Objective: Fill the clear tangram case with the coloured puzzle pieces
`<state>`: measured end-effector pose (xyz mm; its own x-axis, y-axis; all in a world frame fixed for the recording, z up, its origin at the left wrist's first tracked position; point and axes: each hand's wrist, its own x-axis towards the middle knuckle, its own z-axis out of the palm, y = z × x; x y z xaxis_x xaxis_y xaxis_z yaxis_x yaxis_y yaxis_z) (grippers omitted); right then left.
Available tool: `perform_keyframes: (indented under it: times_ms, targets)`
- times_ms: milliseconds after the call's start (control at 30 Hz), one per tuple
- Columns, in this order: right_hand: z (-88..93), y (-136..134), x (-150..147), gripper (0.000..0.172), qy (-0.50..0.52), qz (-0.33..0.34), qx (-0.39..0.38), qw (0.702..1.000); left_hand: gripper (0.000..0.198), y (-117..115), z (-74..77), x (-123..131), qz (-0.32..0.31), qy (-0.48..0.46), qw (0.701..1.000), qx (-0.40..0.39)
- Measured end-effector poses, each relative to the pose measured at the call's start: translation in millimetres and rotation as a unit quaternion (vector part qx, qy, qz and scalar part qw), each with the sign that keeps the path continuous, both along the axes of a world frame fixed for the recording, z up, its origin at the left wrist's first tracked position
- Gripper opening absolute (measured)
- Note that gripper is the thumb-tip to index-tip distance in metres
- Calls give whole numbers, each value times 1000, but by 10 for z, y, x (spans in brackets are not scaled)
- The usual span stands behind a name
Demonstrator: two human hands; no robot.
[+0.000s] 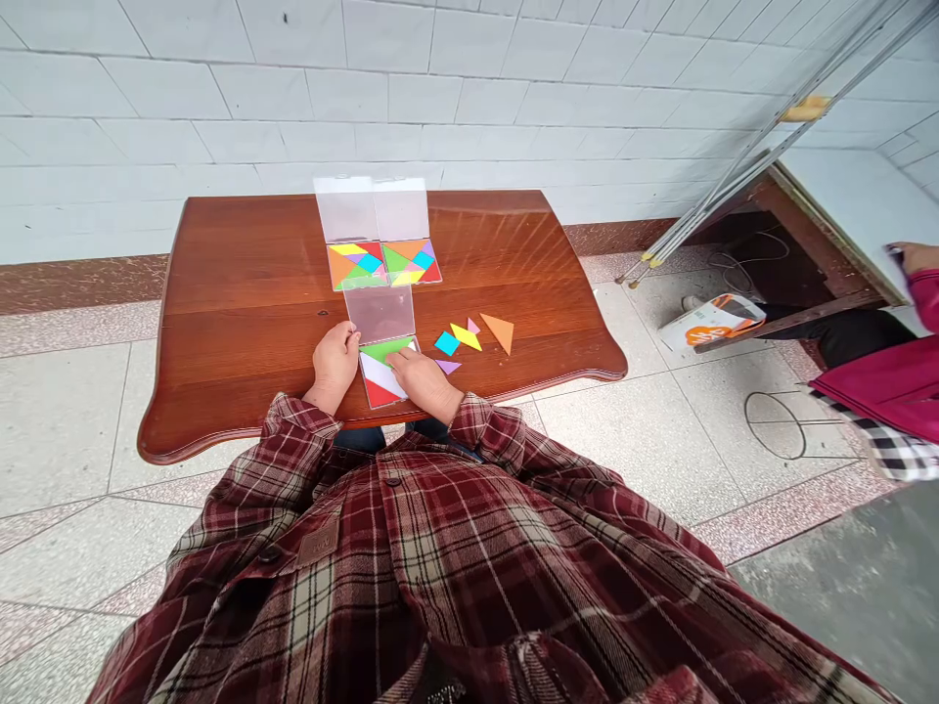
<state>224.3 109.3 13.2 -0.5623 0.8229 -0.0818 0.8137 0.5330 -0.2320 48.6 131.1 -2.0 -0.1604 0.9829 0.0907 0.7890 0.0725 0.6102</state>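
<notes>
An opened tangram case (pixel 379 315) lies near the table's front edge, its clear lid tilted up at the back. Its tray shows a green piece (pixel 385 346) along the top and a red triangle (pixel 380 393) at the lower left. My left hand (pixel 336 360) pinches the left side of the case near the lid hinge. Over the tray's right side, my right hand (pixel 425 379) presses its fingertips by the green piece; whatever lies under them is hidden. Right of it are a purple triangle (pixel 448 367), blue square (pixel 447 343), yellow parallelogram (pixel 467 336), pink triangle (pixel 472 326) and orange triangle (pixel 500 330).
Two filled tangram cases (pixel 355 264) with raised lids stand side by side behind. The brown wooden table (pixel 242 323) backs onto a tiled wall. At right are crutches (pixel 704 210), a white-and-orange box (pixel 711 321), and a person in a magenta top (pixel 880 376).
</notes>
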Motion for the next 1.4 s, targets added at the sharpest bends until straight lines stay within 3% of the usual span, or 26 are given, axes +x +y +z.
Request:
perform_keyframes:
  times_ms: [300,467,533,667,767,867,1000,1200,1333,1400]
  targets:
    - [-8,16,-11,29,7,-2,-10,1000,23,0,7,-1,2,-1,1000,2]
    - [158,51,146,27,67,-26,-23,997,21,14,-2,-16,-3,12,1000,9]
    - [250,145,392,26,96,-91,-5,991,20,23,-7,-22,-1,13,1000,11]
    - [328,419,1119,25,80,-325,22,942,19,30,6,-18,4,15,1000,6]
    - [253,592,1553,31,59,-369,-14,927,19,29,11,-11,1,19,1000,5]
    - [145,707,1729,34,44,-376,-69,923,20,31,-12,-15,-3,14,1000,9]
    - [82,826,1752,32,41,-393,-107,912,21,36,-52,-27,-3,4,1000,20]
    - [203,757,1708,23,73,-403,-83,909,20,25,-39,-20,-4,5,1000,15]
    - [428,447,1396,20,124,-314,-1,941,20,26,-35,-15,-3,8,1000,13]
    - [549,276,1125,20,120,-243,0,963,20,27,-36,-13,-2,6,1000,14]
